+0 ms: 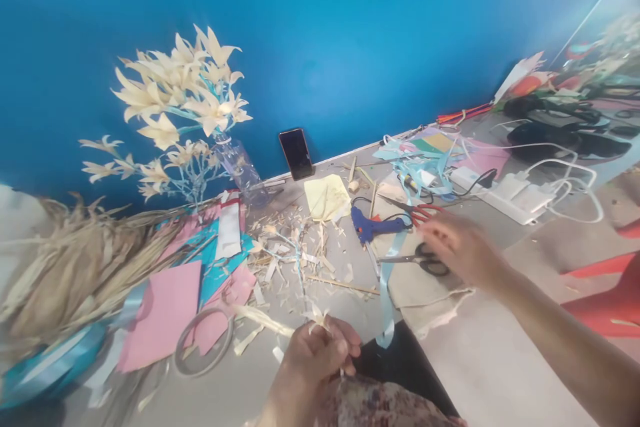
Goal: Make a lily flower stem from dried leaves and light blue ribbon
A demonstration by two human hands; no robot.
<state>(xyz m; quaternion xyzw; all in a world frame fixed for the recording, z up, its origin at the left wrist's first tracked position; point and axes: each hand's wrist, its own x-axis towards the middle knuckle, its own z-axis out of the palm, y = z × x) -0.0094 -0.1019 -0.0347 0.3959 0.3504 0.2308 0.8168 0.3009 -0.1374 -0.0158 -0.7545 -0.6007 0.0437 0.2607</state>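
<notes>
My left hand (pixel 320 352) is closed in a pinch on a small cream husk flower (pixel 317 317), held low near my lap. My right hand (pixel 457 247) reaches out over the table and is blurred by motion; its fingers hover at the black-handled scissors (pixel 423 258), and I cannot tell whether they grip them. A light blue ribbon strip (pixel 385 300) hangs over the table edge between my hands. A blue glue gun (pixel 373 225) lies just beyond the scissors.
A clear bottle (pixel 240 170) holds cream husk flowers (pixel 175 107) at the back left. Dry husks (pixel 75 267), pink paper (pixel 165 313), a tape ring (pixel 204 340), yellow paper (pixel 327 199), a phone (pixel 297 153), red scissors (pixel 423 212), a white power strip (pixel 505 197) and husk scraps crowd the table.
</notes>
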